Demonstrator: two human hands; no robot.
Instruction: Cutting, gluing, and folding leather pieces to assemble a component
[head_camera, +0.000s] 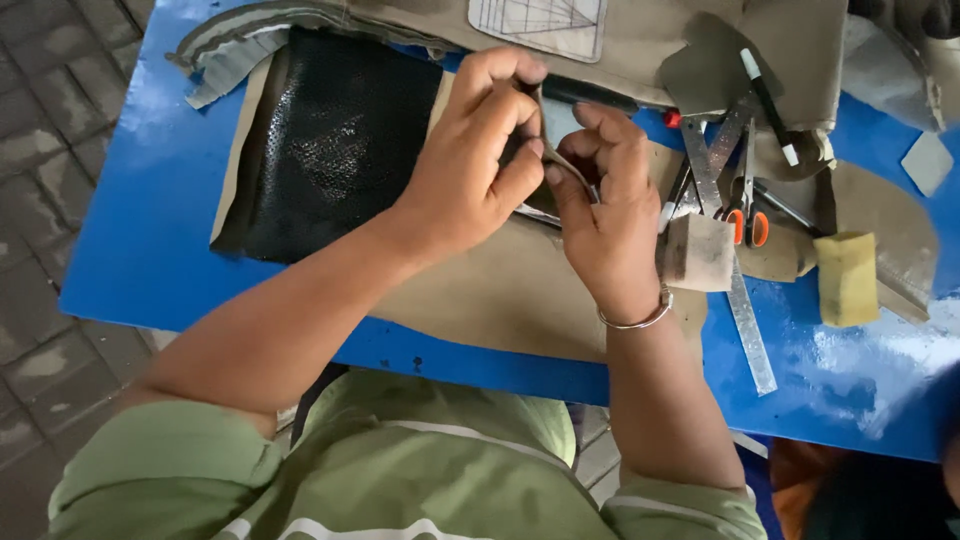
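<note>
My left hand (480, 150) and my right hand (605, 200) meet over the middle of a blue table (140, 240). Both pinch the same thin grey-tan strip of material (560, 160), which bends between the fingertips. Under the hands lies a large tan leather-like sheet (500, 300). A black perforated panel (335, 140) rests on tan backing just left of my left hand. A silver bangle (640, 318) circles my right wrist.
Right of my hands lie a metal ruler (745, 320), orange-handled scissors (745, 215), a small tan block (697, 252), a yellow sponge (846, 278), a black-and-white marker (768, 95) and a black pen (590, 93). Tan fabric pieces pile along the far edge. Tiled floor lies left.
</note>
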